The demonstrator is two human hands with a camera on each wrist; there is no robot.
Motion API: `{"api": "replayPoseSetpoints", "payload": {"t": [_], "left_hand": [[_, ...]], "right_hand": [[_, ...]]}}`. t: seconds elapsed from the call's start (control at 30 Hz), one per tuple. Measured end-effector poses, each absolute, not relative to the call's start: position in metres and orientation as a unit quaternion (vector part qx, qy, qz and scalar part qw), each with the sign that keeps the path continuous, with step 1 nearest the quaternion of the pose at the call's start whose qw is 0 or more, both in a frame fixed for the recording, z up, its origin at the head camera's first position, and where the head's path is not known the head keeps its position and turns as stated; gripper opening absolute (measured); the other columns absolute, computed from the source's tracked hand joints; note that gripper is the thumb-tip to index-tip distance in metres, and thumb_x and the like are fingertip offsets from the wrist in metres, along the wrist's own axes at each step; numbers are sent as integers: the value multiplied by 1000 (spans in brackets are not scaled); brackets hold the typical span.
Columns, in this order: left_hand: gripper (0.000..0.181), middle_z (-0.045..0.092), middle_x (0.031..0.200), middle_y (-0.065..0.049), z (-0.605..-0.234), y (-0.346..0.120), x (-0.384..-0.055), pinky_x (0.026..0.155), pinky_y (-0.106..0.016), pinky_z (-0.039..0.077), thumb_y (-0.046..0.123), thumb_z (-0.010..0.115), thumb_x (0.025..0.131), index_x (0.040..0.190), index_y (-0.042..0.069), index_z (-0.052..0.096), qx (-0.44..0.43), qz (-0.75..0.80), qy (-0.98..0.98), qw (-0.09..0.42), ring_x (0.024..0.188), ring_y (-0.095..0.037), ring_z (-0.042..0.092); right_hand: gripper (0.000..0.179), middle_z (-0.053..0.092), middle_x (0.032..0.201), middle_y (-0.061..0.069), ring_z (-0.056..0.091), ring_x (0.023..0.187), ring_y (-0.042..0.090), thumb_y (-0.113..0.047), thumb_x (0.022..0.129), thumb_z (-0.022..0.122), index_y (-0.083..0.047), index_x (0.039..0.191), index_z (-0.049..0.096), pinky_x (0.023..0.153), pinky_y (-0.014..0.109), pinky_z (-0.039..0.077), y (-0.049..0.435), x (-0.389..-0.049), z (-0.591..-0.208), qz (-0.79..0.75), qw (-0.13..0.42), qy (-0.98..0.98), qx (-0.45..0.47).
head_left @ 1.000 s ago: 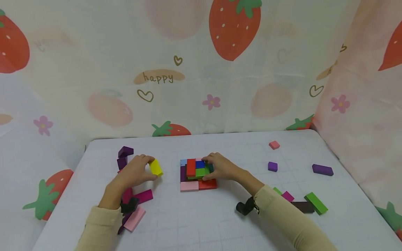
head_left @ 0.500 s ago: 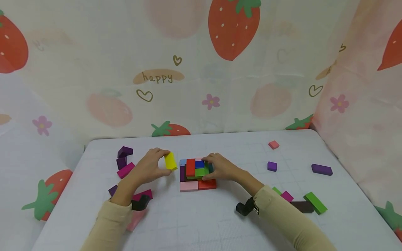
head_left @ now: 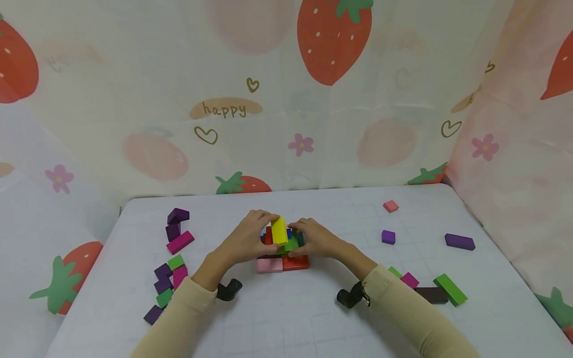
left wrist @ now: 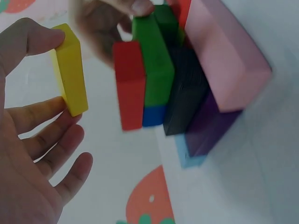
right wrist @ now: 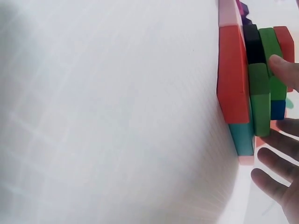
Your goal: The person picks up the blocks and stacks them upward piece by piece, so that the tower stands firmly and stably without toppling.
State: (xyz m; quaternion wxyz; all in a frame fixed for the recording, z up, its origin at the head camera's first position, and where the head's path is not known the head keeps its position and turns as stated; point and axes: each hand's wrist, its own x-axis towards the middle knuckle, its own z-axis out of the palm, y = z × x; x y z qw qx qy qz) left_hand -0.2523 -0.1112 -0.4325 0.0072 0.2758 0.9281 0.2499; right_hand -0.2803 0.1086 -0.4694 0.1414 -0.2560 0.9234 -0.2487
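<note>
My left hand (head_left: 245, 241) pinches a yellow block (head_left: 279, 231) between thumb and fingers. In the head view the block is tilted and covers part of the stack; the left wrist view shows a gap between the yellow block (left wrist: 70, 70) and the top red block (left wrist: 130, 86). The layered stack of coloured blocks has a pink block (head_left: 269, 266) and a red block (head_left: 295, 262) along its front bottom edge. At the stack's right side, my right hand (head_left: 317, 239) grips an upper green block (right wrist: 271, 46), with the thumb on one end and fingers at the other.
Loose purple, magenta and green blocks, among them a magenta block (head_left: 180, 243), lie left of the stack on the white table (head_left: 313, 318). To the right are a purple block (head_left: 459, 242), a dark brown block (head_left: 431, 295), a green block (head_left: 451, 290) and a small pink block (head_left: 391, 206).
My left hand has carried the yellow block rightward from beside the left-hand blocks to over the stack. My right hand has stayed at the stack's right side.
</note>
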Motion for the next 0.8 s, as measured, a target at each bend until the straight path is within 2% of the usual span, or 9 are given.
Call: {"api": "replayPoseSetpoints", "payload": {"t": [0.47,0.8], "left_hand": [[65,58,123,-10,-452,-95,-263,98,-46,46,32,75,77,134,9,56,277,202,939,35,115,-25,47],[63,57,129,-10,-456,-96,-264,102,-49,45,31,75,80,137,12,53,283,217,933,45,121,-28,46]], "right_hand": [[74,60,125,7,50,114,22,-40,76,81,-7,136,54,102,40,48,112,-281,-469,-265,144,918,-256],[73,60,123,7,50,113,22,-43,77,80,-7,135,55,100,41,49,114,-282,-471,-268,141,915,-266]]}}
